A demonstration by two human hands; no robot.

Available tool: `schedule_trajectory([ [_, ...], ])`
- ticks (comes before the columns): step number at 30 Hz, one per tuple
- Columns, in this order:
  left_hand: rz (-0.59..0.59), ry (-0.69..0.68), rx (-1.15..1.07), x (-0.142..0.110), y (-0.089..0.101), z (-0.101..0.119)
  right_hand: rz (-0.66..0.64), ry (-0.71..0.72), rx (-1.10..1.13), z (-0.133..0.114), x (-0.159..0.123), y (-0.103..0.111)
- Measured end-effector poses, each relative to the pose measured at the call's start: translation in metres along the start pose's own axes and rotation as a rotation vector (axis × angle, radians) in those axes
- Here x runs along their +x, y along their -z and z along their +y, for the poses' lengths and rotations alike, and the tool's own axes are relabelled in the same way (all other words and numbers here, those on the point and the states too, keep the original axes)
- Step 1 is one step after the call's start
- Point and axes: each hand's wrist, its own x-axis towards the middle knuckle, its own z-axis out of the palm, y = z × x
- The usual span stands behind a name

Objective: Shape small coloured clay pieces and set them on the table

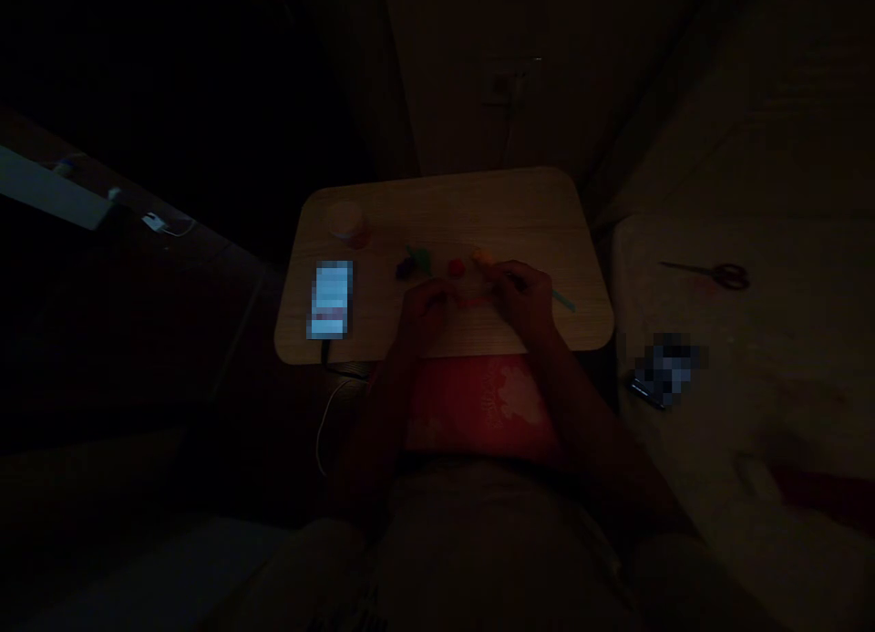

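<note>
Centre, dim: my left hand (425,305) and right hand (528,302) half-curled, can't tell if either grips the reddish strip (473,300) between them. Probably light, soft, easily squashed; pinch ends gently. Red lump (456,267) just above.

One table (533,203) is standing here, and one lit phone (331,300) is showing. Four small coloured pieces are lying: one red piece (457,267), one orange piece (482,257), one green piece (419,259) and one dark piece (406,268). One blue-green stick (564,300), one pair of scissors (725,275) and one wall socket (502,87) are also appearing. At least one round container (345,220) is showing, but darkness is hiding the exact number.
</note>
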Motion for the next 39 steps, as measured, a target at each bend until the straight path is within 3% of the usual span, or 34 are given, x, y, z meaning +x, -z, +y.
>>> schedule_trajectory([
  [10, 0.003, -0.004, 0.020, 0.0016, 0.0005, 0.0039, -0.007, -0.009, -0.072, -0.0012, 0.0003, 0.0006],
  [20, 0.013, 0.006, 0.033, 0.0022, 0.0001, 0.0009, 0.003, -0.087, 0.003, -0.0001, -0.0012, -0.0010],
  [33, 0.011, -0.020, 0.037, 0.0013, 0.0005, 0.0006, 0.021, -0.062, -0.003, -0.0049, -0.0014, 0.0019],
  [39, 0.022, -0.005, 0.035, 0.0016, -0.0003, 0.0006, 0.030, 0.027, -0.012, -0.0045, 0.0007, 0.0027],
])
